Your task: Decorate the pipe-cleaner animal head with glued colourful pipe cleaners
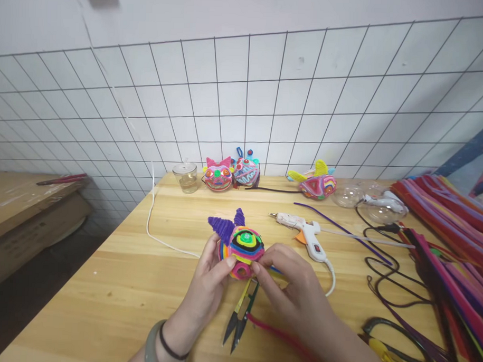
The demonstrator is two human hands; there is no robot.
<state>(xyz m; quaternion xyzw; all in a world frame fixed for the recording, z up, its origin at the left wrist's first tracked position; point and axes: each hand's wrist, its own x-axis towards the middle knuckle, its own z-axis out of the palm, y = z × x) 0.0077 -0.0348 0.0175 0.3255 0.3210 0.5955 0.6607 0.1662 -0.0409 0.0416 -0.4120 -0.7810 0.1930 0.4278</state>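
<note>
A round craft figure (247, 244) wrapped in colorful fuzzy stems, with purple pointed ears and one green-centered eye, is held above the table. My left hand (212, 275) grips it from the left, the thumb on its lower front. At its lower right side, the thumb and index finger of my right hand (289, 280) are pinched against it; whatever small piece may be between them is hidden. Black-bladed snips (239, 318) with yellow and green handles lie just below the figure. A red fuzzy stem (277, 338) runs from beside the snips under my right forearm.
A white glue gun (313, 241) lies right of center, its cord trailing. Three finished figures (218, 175) and a glass cup (187, 178) stand along the tiled wall. Clear balls (383, 207), black cable and fuzzy stem bundles (454, 209) fill the right side. Black-handled scissors (398, 342) lie lower right.
</note>
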